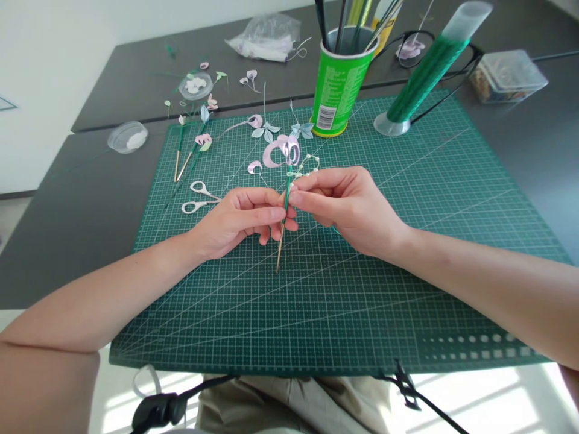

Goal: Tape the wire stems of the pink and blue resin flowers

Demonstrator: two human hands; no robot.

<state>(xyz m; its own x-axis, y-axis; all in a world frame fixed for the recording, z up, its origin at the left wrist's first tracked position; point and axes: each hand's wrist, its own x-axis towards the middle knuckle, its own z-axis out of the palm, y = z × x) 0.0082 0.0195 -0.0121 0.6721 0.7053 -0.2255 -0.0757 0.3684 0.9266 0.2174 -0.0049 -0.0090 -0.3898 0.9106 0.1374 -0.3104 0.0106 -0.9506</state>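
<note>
One thin stick [280, 244], partly wrapped in green and topped by a lilac flower [283, 142], is held nearly upright above a green cutting mat [316, 313]. Its green part is gripped by the left hand [244, 218] between thumb and fingers, and just higher it is pinched by the thumb and forefinger of the right hand [355, 208]; whether a wire is also caught there cannot be told. A beaded loop [309, 157] is seen just beside the flower. White-handled scissors [208, 193] are partly covered by the left hand.
</note>
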